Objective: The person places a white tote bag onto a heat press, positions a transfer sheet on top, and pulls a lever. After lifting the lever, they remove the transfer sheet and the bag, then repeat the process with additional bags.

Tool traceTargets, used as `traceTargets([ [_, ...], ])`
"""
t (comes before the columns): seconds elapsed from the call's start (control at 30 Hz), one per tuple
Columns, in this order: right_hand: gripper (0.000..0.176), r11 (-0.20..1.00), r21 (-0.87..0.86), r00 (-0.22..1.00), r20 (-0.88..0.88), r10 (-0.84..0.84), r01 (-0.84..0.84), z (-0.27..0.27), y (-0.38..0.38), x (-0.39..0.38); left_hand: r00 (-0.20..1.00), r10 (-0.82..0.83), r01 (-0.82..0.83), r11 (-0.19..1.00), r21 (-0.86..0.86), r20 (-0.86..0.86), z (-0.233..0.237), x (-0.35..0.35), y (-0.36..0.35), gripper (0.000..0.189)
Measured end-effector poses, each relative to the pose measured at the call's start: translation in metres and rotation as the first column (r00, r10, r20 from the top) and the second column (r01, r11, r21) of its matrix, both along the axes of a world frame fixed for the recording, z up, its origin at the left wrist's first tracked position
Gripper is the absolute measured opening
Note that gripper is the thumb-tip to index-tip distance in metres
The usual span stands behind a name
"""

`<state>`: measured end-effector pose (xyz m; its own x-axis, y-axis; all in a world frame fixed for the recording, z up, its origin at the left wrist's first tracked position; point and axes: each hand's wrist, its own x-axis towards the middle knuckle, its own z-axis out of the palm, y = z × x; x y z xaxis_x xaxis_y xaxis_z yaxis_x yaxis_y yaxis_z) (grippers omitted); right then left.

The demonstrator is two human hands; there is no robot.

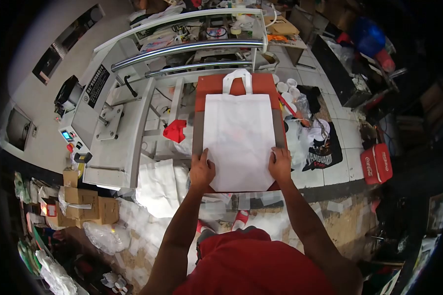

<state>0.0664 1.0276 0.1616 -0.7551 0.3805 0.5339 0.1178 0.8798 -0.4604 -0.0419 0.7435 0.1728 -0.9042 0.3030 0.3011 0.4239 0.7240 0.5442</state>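
A white tote bag point(238, 132) lies flat on a reddish-brown board point(264, 83), its handles point(237, 78) pointing away from me and lying over the board's far part. My left hand point(202, 169) is at the bag's left edge, near the bottom, with the fingers curled onto it. On the opposite edge, at about the same height, my right hand point(280, 166) has its fingers closed in the same way. Both thumbs rest by the bag's sides. Fingertips are partly hidden, and faint darker patches show on the white fabric.
Left of the board stands a large heat press machine point(115, 128) with metal rods point(187, 52). Red cloth point(175, 131) and a pile of white bags point(161, 187) lie beside the board. Cardboard boxes point(83, 202) are stacked lower left; a red cooler point(376, 164) stands right.
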Motion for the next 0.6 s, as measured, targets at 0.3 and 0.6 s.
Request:
traceTargets([
  [0.3,0.021,0.935,-0.189,0.943,0.210,-0.259,0.299,0.003,-0.016,0.027,0.991,0.126,-0.131,0.985,0.116,0.052,-0.015,0.002,-0.011,0.033],
  [0.6,0.018,0.930,-0.235,0.952,0.189,-0.242,0.283,0.006,-0.018,0.029,0.994,0.088,-0.098,0.978,0.186,0.062,-0.018,0.003,-0.011,0.029],
])
